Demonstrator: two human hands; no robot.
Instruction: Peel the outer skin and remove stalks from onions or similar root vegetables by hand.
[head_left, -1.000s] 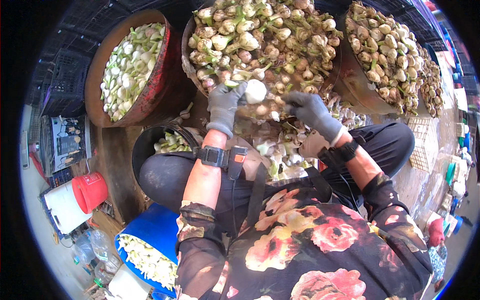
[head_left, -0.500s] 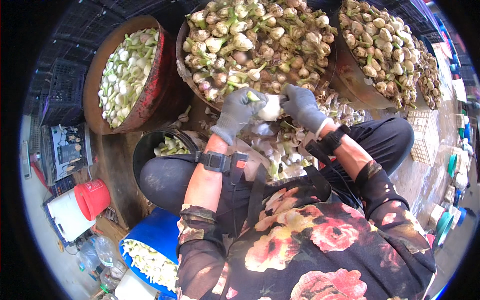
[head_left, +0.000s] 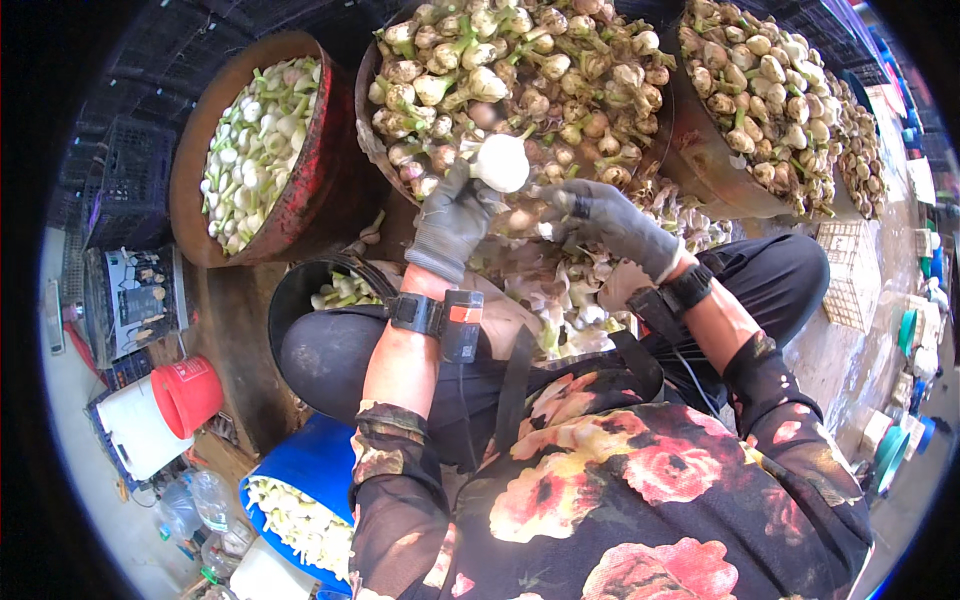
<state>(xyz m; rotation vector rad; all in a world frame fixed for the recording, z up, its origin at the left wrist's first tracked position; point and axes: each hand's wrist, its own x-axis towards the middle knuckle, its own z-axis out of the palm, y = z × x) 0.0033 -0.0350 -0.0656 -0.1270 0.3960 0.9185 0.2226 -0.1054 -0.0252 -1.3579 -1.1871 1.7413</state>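
Observation:
A clean white garlic bulb (head_left: 502, 163) is gripped at its stem end by my gloved left hand (head_left: 450, 225), its round side up. To its right, my gloved right hand (head_left: 622, 230) is apart from the bulb. Its fingers are curled closed, and what they hold is too small and hidden to name. Just beyond both hands lies a heap of soiled, unpeeled garlic (head_left: 570, 80) in a wide drum. Loose pale garlic skins (head_left: 572, 292) are piled below my hands, between my legs.
A rusty red drum (head_left: 330, 150) of cleaned garlic leans at far left; another drum (head_left: 725, 175) of soiled garlic stands at far right. By my left knee are a black bucket (head_left: 277, 305) and a blue tub (head_left: 320, 450) of pale cut pieces. A white crate (head_left: 848, 275) is at right.
My left hand has raised and turned the garlic bulb, which now shows more of its round side. My right hand has come away from it, moving slightly down and right.

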